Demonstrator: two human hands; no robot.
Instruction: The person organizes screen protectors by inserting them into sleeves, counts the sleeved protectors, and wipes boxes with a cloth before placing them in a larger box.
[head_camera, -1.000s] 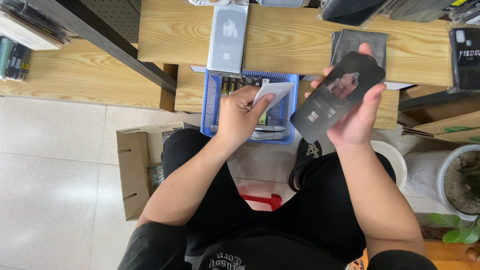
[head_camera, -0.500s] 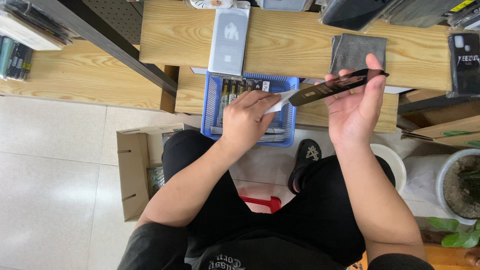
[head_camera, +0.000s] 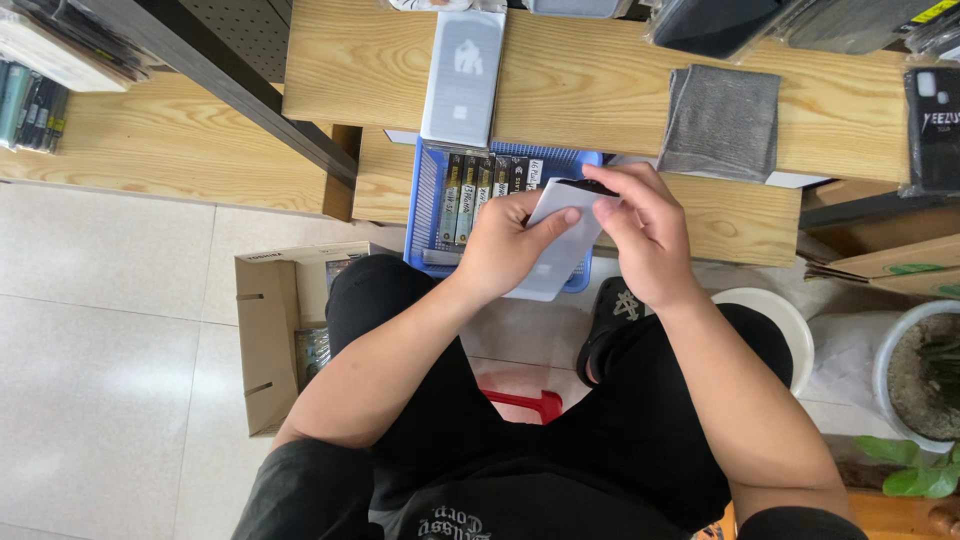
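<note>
My left hand holds a flat white sleeve over my lap, thumb lying across its face. My right hand pinches the top of a flat black phone-shaped item. Only the item's upper edge shows above the sleeve's mouth; the rest is hidden inside. Both hands hover in front of a blue wire basket that holds several upright flat packages.
A wooden bench carries a white flat box, a grey cloth and dark packaged cases at the back. An open cardboard box sits on the tiled floor at left. A white bucket and a potted plant stand at right.
My right hand turned the black item edge-on, then lowered it into the white sleeve held by my left hand. Both hands came together.
</note>
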